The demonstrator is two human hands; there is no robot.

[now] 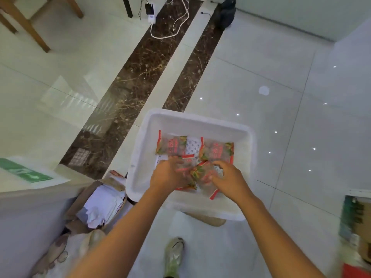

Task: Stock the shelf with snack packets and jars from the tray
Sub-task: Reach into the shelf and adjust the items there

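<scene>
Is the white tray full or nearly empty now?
Nearly empty: the tray holds only a few packets; its perforated bottom shows between them.

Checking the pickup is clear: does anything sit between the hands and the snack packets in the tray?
Nothing visible. The left hand and right hand grip the near packets in the tray; the far packets lie uncovered. The shelf is not in view.

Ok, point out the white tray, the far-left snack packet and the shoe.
white tray [200, 119]: head view, far rim.
far-left snack packet [172, 145]: head view, its clear middle.
shoe [173, 255]: head view, the upper.
</scene>
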